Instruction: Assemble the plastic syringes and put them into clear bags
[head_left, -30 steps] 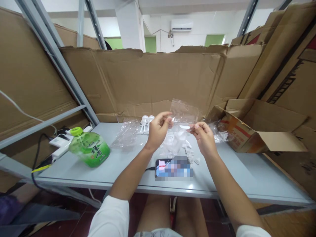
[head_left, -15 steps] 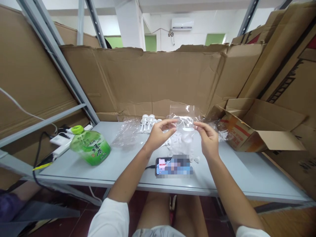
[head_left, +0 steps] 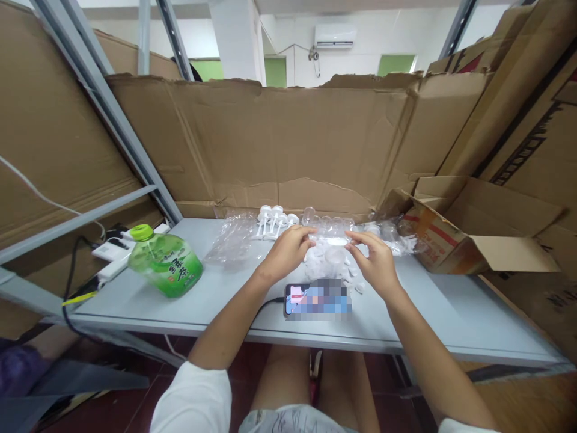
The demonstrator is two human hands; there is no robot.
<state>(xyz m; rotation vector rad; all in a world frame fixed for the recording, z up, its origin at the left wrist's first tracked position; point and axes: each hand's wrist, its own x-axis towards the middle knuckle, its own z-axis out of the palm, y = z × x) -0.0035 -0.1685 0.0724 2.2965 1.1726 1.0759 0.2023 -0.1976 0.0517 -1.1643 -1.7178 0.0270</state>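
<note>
Above the middle of the table, my left hand [head_left: 291,246] and my right hand [head_left: 372,255] face each other, thumbs and fingers pinched on opposite sides of a clear plastic bag [head_left: 332,236]. Its outline is hard to make out, with a bright white patch low between the hands. Several clear rounded plastic containers [head_left: 309,215] stand in a row just behind it. Below my hands lies a pile of small white, translucent plastic pieces [head_left: 322,266]. White long-stemmed plastic parts [head_left: 271,219] sit behind my left hand.
A phone [head_left: 297,300] with a lit screen and a cable lies near the front edge. To the left are crumpled clear bags [head_left: 232,240], a green tea bottle [head_left: 166,264] and power strips [head_left: 112,264]. An open cardboard box [head_left: 433,240] stands right; cardboard [head_left: 279,138] walls the back.
The bag's upper part no longer stands up above my hands, and the clear containers behind show more plainly. My hands have come slightly lower and stay pinched on the bag.
</note>
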